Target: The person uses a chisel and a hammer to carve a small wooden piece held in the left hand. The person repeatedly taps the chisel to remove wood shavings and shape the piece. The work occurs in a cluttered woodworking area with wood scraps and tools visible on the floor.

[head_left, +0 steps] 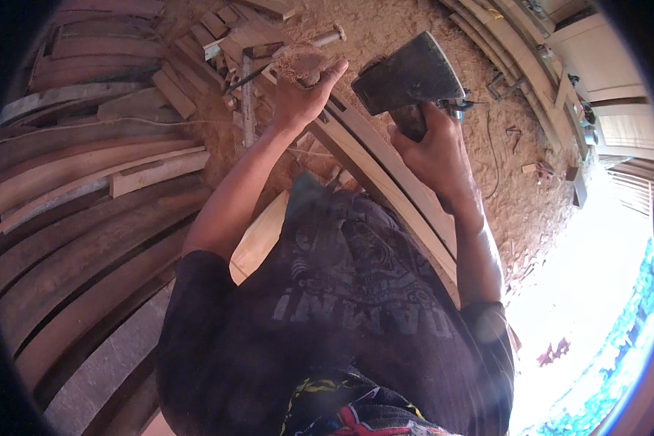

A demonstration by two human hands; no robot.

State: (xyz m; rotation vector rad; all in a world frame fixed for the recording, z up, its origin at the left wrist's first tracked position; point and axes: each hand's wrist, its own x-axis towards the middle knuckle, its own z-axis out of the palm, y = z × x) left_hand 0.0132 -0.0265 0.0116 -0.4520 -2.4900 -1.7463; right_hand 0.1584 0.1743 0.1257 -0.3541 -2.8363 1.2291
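My left hand (pixel 304 102) is raised over the far end of some timber, its thumb sticking out to the right. A brown, frayed clump that looks like wood shavings (pixel 299 61) sits in its curled fingers, which are partly hidden. In my right hand (pixel 442 156) is a dark tool with a broad flat wedge-shaped head (pixel 410 76), its short dark handle wrapped by the fingers. I cannot make out the tool's exact kind. Below and between both hands, long pale timber pieces (pixel 370 171) run diagonally, with dark slots cut in one.
Stacked boards (pixel 73 196) fill the left side. Short wood offcuts (pixel 214 25) lie at the far left, near a rod with a rounded end (pixel 330 35). Sawdust-covered ground (pixel 516 196) stretches right, with a thin cord (pixel 495 163). Long poles (pixel 516 80) lie at the far right.
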